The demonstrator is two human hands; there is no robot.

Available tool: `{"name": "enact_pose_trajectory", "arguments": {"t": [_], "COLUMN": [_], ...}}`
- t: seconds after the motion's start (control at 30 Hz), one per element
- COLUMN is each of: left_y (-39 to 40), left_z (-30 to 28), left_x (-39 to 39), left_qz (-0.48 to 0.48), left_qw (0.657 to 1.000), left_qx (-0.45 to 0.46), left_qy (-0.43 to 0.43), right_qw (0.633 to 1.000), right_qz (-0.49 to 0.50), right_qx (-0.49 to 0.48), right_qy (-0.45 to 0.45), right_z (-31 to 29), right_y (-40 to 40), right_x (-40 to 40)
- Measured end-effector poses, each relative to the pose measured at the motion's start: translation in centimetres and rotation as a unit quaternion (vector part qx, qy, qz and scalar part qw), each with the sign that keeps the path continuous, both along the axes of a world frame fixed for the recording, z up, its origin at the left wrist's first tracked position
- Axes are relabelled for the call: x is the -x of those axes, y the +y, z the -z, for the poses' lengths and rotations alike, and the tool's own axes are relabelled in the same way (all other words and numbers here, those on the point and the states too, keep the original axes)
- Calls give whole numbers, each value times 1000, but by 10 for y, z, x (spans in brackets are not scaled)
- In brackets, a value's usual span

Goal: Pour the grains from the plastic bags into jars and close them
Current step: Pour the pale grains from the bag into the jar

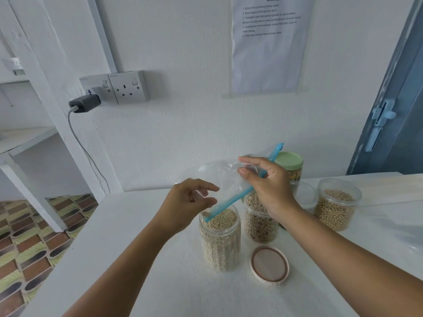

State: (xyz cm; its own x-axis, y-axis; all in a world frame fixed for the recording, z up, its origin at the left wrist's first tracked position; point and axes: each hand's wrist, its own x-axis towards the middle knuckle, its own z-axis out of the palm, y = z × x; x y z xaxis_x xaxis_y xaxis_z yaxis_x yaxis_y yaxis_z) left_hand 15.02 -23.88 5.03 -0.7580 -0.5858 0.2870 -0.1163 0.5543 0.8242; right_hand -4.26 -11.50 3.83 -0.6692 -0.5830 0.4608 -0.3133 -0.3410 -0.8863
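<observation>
Both hands, left hand (192, 197) and right hand (263, 179), pinch plastic bag (219, 177) above open jar (219, 239).

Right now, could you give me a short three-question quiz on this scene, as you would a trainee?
1. True or false: the clear zip bag with the blue zip strip looks empty.
2. Which jar wears a lid? A) the green-lidded jar at the back B) the front jar
3. Fill in: the loose pink lid lies on the white ____.

Key: 1 true; 2 A; 3 table.
</observation>
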Motion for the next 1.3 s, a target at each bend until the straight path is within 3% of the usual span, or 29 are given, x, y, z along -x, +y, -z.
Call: {"name": "enact_pose_trajectory", "arguments": {"t": [0.23, 0.47, 0.67, 0.93, 1.1, 1.3], "left_y": [-2, -5, -7, -7, -9, -7], "left_z": [-2, 3, -5, -1, -4, 0], "left_x": [-3, 4, -2, 5, 1, 5], "left_qz": [41, -3, 74, 11, 56, 12], "left_qw": [999, 998, 996, 997, 997, 999], "left_qx": [-29, 68, -22, 72, 21, 35], "left_qy": [-16, -17, -39, -23, -39, -6], "right_qw": [1000, 1000, 1000, 999, 998, 999], "right_qz": [-4, -4, -10, -6, -18, -14], "right_qx": [2, 7, 8, 1, 3, -9], "right_qy": [-15, -25, -27, -43, -58, -34], "right_z": [2, 9, 6, 9, 9, 9], "right_y": [-1, -3, 0, -2, 0, -3], "right_x": [3, 2, 4, 1, 3, -1]}}
